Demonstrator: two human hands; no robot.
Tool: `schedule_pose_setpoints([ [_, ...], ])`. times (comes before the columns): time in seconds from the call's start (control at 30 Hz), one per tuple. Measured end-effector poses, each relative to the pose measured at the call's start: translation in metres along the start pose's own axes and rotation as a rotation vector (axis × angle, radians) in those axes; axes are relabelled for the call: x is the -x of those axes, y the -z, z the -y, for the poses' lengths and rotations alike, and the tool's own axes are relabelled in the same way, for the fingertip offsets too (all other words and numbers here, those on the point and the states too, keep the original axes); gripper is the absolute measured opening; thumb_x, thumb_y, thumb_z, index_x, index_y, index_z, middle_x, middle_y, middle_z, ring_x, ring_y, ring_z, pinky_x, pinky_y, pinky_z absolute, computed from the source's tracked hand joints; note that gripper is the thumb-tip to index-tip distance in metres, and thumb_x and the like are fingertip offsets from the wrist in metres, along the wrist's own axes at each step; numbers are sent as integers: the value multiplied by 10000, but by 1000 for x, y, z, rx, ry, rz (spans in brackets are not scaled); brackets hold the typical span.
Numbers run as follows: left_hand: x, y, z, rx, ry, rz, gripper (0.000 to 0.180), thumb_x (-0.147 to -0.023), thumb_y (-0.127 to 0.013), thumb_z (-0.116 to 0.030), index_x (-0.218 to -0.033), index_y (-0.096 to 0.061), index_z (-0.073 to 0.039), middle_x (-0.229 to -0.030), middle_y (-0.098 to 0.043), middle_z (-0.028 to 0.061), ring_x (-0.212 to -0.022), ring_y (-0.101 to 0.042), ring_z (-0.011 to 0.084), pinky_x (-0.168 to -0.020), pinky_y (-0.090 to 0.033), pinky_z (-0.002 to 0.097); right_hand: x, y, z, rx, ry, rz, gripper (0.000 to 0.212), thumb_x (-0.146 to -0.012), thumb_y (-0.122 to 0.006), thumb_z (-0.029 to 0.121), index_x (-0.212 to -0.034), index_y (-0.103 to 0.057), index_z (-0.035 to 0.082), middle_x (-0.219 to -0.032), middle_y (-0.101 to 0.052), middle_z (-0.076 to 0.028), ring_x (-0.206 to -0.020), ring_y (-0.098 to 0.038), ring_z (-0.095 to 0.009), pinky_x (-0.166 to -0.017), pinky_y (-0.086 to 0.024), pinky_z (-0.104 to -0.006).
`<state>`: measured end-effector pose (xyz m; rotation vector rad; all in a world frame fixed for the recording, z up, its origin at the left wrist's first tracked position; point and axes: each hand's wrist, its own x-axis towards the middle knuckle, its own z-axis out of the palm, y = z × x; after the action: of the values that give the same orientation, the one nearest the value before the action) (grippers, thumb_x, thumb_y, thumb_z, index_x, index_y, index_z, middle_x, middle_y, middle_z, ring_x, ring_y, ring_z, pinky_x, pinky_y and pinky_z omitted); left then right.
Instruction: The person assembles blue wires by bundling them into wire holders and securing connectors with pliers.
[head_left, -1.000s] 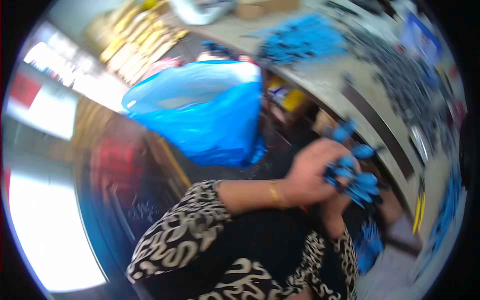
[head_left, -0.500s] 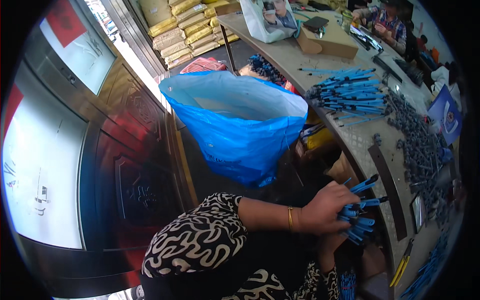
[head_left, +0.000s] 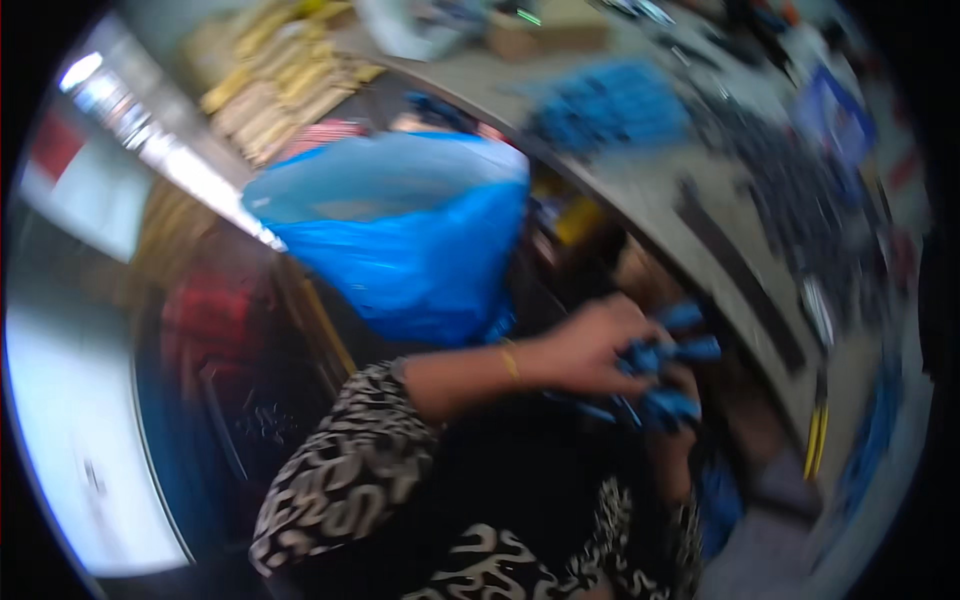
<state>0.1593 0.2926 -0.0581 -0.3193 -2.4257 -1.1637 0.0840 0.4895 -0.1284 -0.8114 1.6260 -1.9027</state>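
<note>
The picture is motion-blurred. My left hand (head_left: pixel 590 345), with a gold bangle on the wrist, is closed over a bunch of blue stick-like parts (head_left: pixel 665 375) held below the table edge. My right hand (head_left: pixel 680 400) comes up from underneath and grips the same bunch; it is mostly hidden behind the parts and my left hand. A large blue plastic bag (head_left: pixel 410 240), open at the top, hangs to the left of my hands, beside the table.
A grey worktable (head_left: pixel 620 190) curves across the upper right, carrying a pile of blue parts (head_left: pixel 610 105), dark small parts (head_left: pixel 790 190) and a cardboard box (head_left: pixel 545 35). Yellow stacked packs (head_left: pixel 270 90) lie at the upper left. A dark wooden door (head_left: pixel 200 330) stands to the left.
The view has swung and blurred. Both hands stay on the bunch of blue parts below the table edge, shifted slightly; the blue bag hangs in the same place.
</note>
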Motion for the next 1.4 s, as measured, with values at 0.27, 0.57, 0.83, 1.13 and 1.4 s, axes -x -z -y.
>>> schedule_pose_setpoints([
  [0.27,-23,-5,-1,72,-66,223,312,-658,-681,-168,-953,-599,-106,-870,-635,38,-702,-563,207,-730,-396,299,-25,15,21,381,268,242,164,-850,-543,144,-933,-555,3,-768,-502,-89,-685,-533,-207,-610,-431,-296],
  [0.57,-38,-5,-6,73,-50,290,280,-665,-669,-150,-925,-583,-94,-887,-631,31,-741,-573,195,-723,-370,279,-17,-7,14,386,287,-65,119,-824,-582,109,-818,-534,0,-738,-486,-117,-644,-514,-252,-574,-411,-308],
  [0.83,-34,-8,-11,-36,5,260,201,-677,-664,-118,-863,-592,-90,-861,-637,51,-786,-581,218,-736,-414,312,-16,-6,13,285,201,7,133,-821,-579,130,-810,-541,3,-734,-511,-116,-646,-528,-263,-577,-417,-316],
  [1.13,-18,-6,-4,-91,-6,57,235,-658,-676,-216,-812,-550,-91,-735,-566,80,-726,-541,287,-677,-431,371,-6,1,37,724,547,-70,226,-806,-577,113,-1003,-552,5,-794,-602,-148,-730,-604,-282,-654,-468,-316],
  [1.4,-19,-11,-5,-34,-30,125,317,-640,-696,-233,-839,-521,-59,-709,-569,126,-719,-538,344,-667,-436,409,-30,13,56,977,816,190,270,-799,-592,71,-1054,-523,14,-696,-588,-139,-598,-600,-289,-535,-455,-312],
])
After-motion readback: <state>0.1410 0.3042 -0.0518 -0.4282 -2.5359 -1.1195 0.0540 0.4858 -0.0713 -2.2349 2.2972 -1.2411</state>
